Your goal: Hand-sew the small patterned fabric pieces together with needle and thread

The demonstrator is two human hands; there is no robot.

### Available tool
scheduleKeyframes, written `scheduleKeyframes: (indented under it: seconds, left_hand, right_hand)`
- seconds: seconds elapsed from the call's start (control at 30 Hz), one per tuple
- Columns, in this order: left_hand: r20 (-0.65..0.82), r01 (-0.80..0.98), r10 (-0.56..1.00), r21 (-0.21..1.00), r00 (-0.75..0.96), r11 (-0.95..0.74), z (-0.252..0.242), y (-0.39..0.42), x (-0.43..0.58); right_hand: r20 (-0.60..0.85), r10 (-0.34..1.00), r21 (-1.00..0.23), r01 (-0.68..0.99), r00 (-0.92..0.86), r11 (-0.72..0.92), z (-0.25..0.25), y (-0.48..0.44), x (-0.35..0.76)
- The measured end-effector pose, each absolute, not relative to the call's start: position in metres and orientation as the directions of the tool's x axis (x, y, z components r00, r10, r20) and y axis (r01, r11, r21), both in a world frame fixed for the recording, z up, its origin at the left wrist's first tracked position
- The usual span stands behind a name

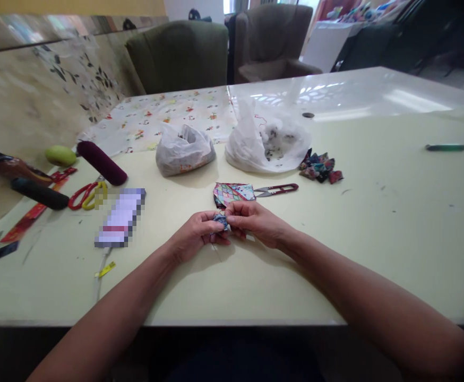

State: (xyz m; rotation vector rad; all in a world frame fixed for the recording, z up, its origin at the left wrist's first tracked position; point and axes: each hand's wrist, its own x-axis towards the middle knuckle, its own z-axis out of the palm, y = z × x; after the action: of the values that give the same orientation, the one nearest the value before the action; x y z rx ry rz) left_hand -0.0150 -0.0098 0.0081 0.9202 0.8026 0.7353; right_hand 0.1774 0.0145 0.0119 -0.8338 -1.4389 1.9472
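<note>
Between finger and thumb of my left hand is a small bluish piece of fabric. My right hand is pinched at the right edge of that fabric, its fingertips touching it; whether they also hold a needle is too small to tell. A thin thread hangs below my left fingers. Just beyond my hands lie patterned fabric pieces and red-handled thread snips. Farther back are a grey-white plastic bag and an open white bag with stuffing, beside a pile of small fabric pieces.
On the left lie a phone with a cable, scissors, a maroon thread spool, a dark spool, a green fruit and a bottle. A green pen lies far right. Chairs stand behind the table.
</note>
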Motion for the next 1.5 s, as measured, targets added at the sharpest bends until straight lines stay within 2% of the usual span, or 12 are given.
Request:
scheduleKeyframes:
  seconds: [0.17,0.33,0.4,0.53,0.67,0.97,1.17,1.27,1.37,1.5]
  left_hand:
    - [-0.317,-0.182,0.86,0.892,0.399,0.413,0.008,-0.01,-0.015]
    - [-0.278,-0.112,0.926,0.943,0.254,0.314,0.01,-0.012,-0.009]
    - [-0.246,-0.056,0.947,0.963,0.205,0.262,0.009,-0.012,-0.006]
    - [-0.145,0.074,0.985,0.988,0.094,0.139,0.004,-0.013,-0.002]
    - [-0.039,0.061,0.999,0.997,0.0,0.039,0.0,-0.014,0.003]
    - [0.049,0.096,0.998,0.994,-0.045,-0.044,-0.002,-0.022,0.01]
    - [0.055,0.078,0.998,0.996,-0.023,-0.053,-0.001,-0.02,0.007]
    - [0.079,0.15,0.996,0.986,-0.038,-0.072,0.0,-0.02,0.007]
    - [0.164,0.255,0.983,0.957,-0.084,-0.138,0.0,-0.021,0.008]
    - [0.225,0.27,0.97,0.943,-0.096,-0.192,-0.002,-0.021,0.006]
  right_hand:
    - [-0.161,0.715,-0.954,-0.079,-0.68,-0.289,0.011,0.014,0.179]
    - [-0.146,0.74,-0.956,-0.098,-0.657,-0.276,0.007,0.012,0.175]
    - [-0.129,0.769,-0.967,-0.091,-0.626,-0.237,0.006,0.01,0.173]
    - [-0.057,0.851,-0.998,0.013,-0.522,-0.058,0.004,0.005,0.166]
    - [0.013,0.9,-0.998,0.045,-0.436,0.036,-0.003,0.0,0.16]
    - [0.124,0.925,-0.964,0.178,-0.359,0.198,0.0,-0.004,0.157]
    - [0.229,0.885,-0.881,0.299,-0.406,0.366,0.006,-0.001,0.161]
    - [0.271,0.876,-0.837,0.351,-0.399,0.419,0.005,-0.002,0.16]
    - [0.32,0.866,-0.799,0.383,-0.385,0.465,0.002,-0.004,0.158]
    - [0.371,0.851,-0.731,0.448,-0.372,0.514,0.0,-0.007,0.158]
